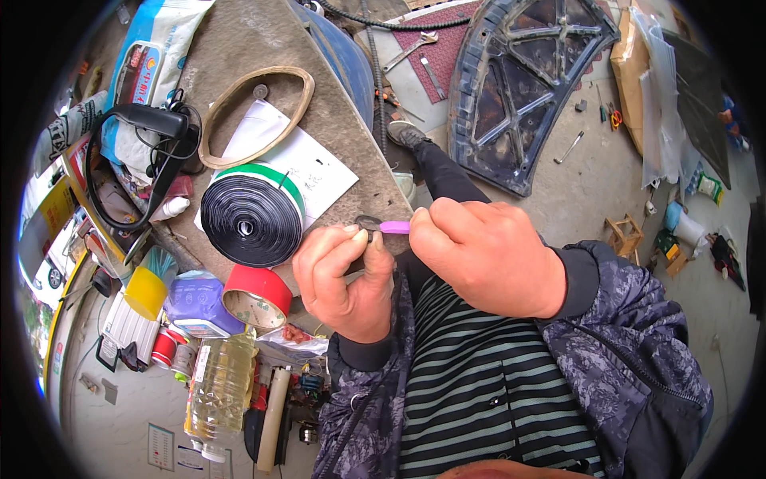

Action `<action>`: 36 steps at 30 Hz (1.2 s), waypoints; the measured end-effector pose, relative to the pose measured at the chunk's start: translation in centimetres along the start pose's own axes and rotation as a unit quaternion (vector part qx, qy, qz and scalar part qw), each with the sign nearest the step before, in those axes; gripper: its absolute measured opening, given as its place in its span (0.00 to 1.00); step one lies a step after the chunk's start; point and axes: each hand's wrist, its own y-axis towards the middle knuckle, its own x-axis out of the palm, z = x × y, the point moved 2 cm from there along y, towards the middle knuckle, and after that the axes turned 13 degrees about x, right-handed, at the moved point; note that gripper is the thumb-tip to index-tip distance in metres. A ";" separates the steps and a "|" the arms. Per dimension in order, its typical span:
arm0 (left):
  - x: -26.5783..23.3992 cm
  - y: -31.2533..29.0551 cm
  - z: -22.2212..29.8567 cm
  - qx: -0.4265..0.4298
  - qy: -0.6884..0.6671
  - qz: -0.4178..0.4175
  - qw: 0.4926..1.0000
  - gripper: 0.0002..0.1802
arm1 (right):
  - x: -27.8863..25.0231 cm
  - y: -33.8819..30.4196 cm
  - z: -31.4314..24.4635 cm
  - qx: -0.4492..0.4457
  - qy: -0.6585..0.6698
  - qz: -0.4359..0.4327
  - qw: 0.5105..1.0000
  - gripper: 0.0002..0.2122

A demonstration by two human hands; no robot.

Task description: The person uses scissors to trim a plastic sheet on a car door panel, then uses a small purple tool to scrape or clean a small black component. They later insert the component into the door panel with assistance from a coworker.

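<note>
A cluttered grey bench [263, 48] sits over a concrete floor strewn with tools. Both my hands are closed on one small purple-handled tool [394, 227] held just off the bench edge: left hand [345, 279] pinching its dark metal end, right hand [485, 251] gripping the handle. The work looks mid-way, I judge. Beside them lie one black tape roll [251, 219], one red tape roll [257, 297] and one oil bottle [219, 391].

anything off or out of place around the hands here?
Nothing spilled or broken that I can see. The bench is cluttered, though: a plastic bottle lies on its side by the red tape roll, and a wrench lies on the floor.
</note>
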 end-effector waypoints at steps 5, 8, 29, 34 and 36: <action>0.1 0.0 0.1 -0.003 0.002 -0.001 1.000 0.18 | -0.5 0.1 -0.2 0.005 0.002 -0.019 1.000 0.11; 0.1 0.0 0.1 -0.007 0.005 0.000 1.000 0.18 | -0.6 0.2 -0.3 0.012 0.001 -0.029 1.000 0.12; 0.0 0.0 0.3 -0.014 0.005 -0.006 1.000 0.19 | -0.2 0.2 -0.1 0.004 -0.005 -0.022 1.000 0.11; 0.0 0.2 0.3 -0.011 0.007 -0.007 1.000 0.19 | -0.3 0.4 0.1 0.002 -0.005 -0.036 0.999 0.13; 0.0 0.1 0.2 -0.023 -0.005 -0.001 1.000 0.19 | -0.3 0.4 0.2 -0.001 0.015 -0.030 0.999 0.14</action>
